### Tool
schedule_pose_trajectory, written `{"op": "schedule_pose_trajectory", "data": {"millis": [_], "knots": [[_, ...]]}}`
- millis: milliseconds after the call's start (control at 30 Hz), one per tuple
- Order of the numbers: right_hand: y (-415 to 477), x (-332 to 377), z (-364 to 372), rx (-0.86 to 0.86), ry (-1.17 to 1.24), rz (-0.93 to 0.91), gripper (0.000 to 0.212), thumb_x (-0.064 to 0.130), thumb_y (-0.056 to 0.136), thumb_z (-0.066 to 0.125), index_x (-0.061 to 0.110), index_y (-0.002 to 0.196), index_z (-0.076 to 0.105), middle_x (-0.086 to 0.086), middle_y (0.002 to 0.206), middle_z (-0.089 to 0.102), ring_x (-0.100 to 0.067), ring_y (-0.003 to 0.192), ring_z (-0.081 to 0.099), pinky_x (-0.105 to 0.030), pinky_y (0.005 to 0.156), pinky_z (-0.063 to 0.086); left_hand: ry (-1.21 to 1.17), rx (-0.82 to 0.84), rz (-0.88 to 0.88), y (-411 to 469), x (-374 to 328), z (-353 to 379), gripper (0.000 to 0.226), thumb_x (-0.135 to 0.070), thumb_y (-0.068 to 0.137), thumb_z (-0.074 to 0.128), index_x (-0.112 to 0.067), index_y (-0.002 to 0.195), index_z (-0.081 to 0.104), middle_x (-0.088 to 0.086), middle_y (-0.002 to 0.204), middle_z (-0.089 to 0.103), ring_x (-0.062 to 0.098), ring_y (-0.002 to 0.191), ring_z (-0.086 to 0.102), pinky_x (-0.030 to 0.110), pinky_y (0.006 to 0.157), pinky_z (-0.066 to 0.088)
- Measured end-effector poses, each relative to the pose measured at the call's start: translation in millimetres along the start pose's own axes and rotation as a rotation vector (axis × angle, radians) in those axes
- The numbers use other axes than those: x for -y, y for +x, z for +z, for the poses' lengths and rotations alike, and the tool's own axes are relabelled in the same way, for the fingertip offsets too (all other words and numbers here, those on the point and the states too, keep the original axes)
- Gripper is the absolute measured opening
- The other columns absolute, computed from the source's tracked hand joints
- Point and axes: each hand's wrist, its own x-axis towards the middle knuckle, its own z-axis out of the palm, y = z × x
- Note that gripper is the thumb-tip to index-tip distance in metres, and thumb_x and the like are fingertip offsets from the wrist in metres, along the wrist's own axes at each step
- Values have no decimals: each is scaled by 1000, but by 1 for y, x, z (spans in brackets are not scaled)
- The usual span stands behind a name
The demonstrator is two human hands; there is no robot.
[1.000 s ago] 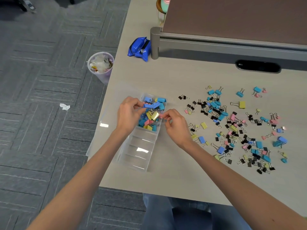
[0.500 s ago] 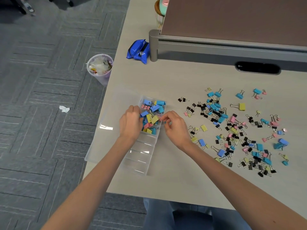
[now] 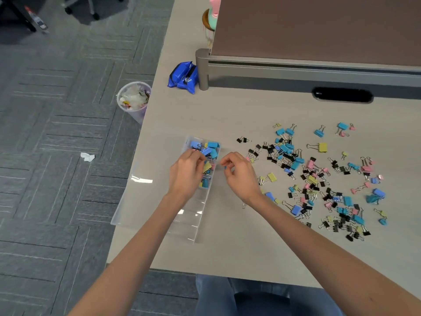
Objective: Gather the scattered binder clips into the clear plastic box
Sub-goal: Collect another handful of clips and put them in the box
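At the left edge of the desk: both hands work at the far end of the box.
Right hand (image 3: 240,176): fingers curled together, thumb and forefinger pinched on a small blue binder clip (image 3: 225,167); hand sits just right of the box, over bare desk.
Left hand (image 3: 185,176): over the filled compartment, fingertips bent down among the clips there; whether it grips one, cannot tell.
Clear plastic compartment box (image 3: 193,226): long, narrow, lying on the desk near its left edge; only the far compartment holds clips, a heap of blue, yellow and pink clips (image 3: 210,150); nearer compartments show bare plastic.
Clear lid (image 3: 145,179): lies flat, just left of the box, overhanging the desk edge.
Scattered binder clips (image 3: 319,179): black, blue, pink and yellow, spread loosely over the desk well right of the box.
Pale wooden desk (image 3: 227,252): bears all of it.
Shiny blue packet (image 3: 183,77): far side, against a grey partition post (image 3: 202,69).
Translucent waste bin (image 3: 134,101): on the carpet, beside the desk.
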Motion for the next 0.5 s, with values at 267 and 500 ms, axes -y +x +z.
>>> {"op": "schedule_pose_trajectory", "data": {"millis": [267, 500], "knots": [[-9, -38, -53, -120, 29, 90, 27, -2, 83, 47, 17, 94, 62, 3, 94, 61, -11, 82, 59, -38, 73, 53, -147, 74, 55, -1, -71, 45, 10, -14, 89, 57, -20, 90, 65, -7, 88, 60, 12, 72, 55, 30, 62, 42], [-31, -95, -111, -235, 2, 218, 23, -2, 86, 50, 15, 96, 62, 3, 93, 64, -12, 81, 61, -40, 73, 55, -204, 214, 96, 4, -133, 98, 11, -14, 87, 58, -23, 88, 64, -8, 89, 62, 12, 73, 58, 32, 65, 48]]}}
